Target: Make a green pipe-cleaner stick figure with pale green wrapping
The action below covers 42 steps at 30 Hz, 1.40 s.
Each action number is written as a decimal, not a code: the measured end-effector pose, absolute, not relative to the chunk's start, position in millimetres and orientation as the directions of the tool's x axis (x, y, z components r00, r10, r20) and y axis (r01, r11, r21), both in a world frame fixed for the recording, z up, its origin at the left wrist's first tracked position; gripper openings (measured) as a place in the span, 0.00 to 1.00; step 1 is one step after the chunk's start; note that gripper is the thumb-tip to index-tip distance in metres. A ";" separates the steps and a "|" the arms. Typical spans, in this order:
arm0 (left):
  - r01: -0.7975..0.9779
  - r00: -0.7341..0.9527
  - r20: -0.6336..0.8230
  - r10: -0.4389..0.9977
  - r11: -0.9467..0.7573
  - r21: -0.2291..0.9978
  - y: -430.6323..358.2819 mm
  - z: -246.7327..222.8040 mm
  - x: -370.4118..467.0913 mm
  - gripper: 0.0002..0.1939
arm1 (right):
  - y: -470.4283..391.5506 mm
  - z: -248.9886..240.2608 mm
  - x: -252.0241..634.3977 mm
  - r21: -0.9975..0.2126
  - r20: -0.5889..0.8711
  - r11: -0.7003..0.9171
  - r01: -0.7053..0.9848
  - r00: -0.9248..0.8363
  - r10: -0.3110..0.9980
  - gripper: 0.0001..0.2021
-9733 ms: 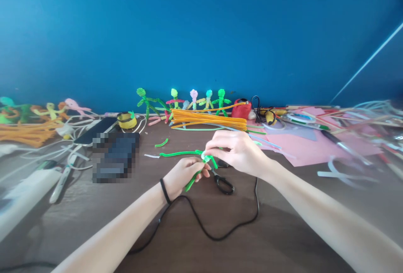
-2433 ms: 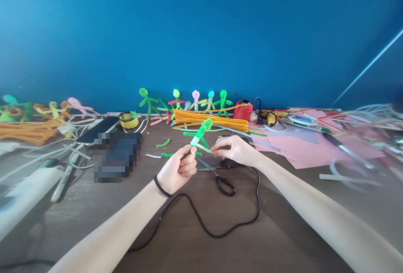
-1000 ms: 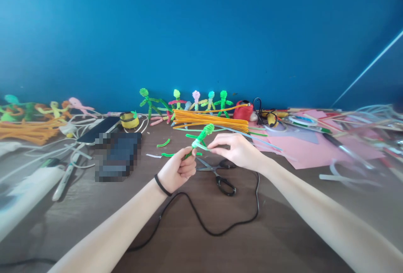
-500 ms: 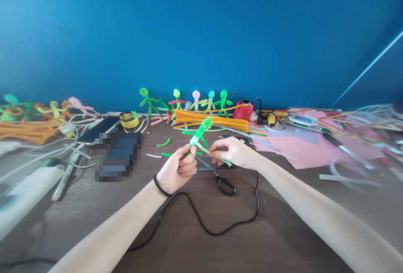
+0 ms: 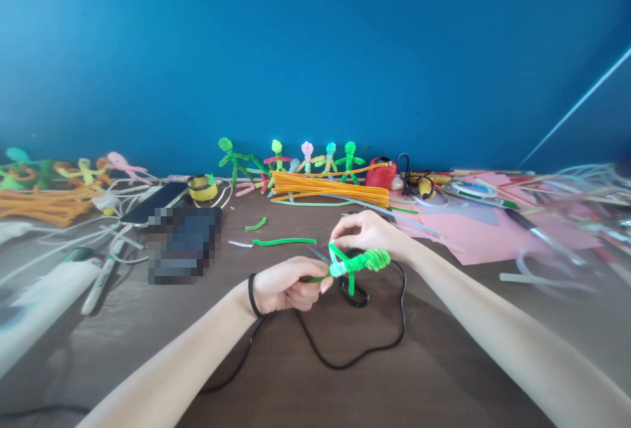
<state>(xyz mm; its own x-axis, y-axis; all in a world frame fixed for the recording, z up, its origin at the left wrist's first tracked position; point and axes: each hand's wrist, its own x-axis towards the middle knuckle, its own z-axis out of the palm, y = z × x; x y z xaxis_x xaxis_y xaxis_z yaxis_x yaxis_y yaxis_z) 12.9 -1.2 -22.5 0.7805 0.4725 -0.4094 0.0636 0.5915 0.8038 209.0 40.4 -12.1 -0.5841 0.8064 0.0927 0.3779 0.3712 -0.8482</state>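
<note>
A green pipe-cleaner figure (image 5: 362, 261) lies sideways in the air, its coiled head pointing right. My left hand (image 5: 290, 283), a black band at the wrist, is closed on the figure's lower end. Just above the figure, my right hand (image 5: 357, 231) pinches the pale green strip (image 5: 336, 252) that sticks up from its body. Below and behind the figure, scissors (image 5: 362, 298) rest on the table, partly hidden by it. Green pipe-cleaner pieces (image 5: 284, 241) lie beyond my left hand.
Orange pipe cleaners (image 5: 330, 189) lie in front of several small figures (image 5: 350, 155) along the blue wall. A black cable (image 5: 340, 367) loops near me. Phones (image 5: 190, 244) and white cords are on the left, pink paper (image 5: 473, 237) on the right.
The figure has tipped from nearly upright to sideways, its head now to the right. My left hand has turned and moved slightly down and right. My right hand stays near the pale strip.
</note>
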 end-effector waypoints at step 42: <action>-0.513 0.444 -0.272 0.854 0.491 0.704 8.3 -27.5 12.9 0.16 | 19.7 0.2 194.2 -0.523 0.437 0.680 0.513 -0.524 0.731 0.04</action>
<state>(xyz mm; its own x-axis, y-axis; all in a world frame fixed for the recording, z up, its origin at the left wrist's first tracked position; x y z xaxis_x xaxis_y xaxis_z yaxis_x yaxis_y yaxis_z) 12.9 8.3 -27.5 0.4438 0.8538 -0.2722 -0.5132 0.4912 0.7038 194.2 19.7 0.2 -0.5238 0.7312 0.4370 0.5131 0.6804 -0.5233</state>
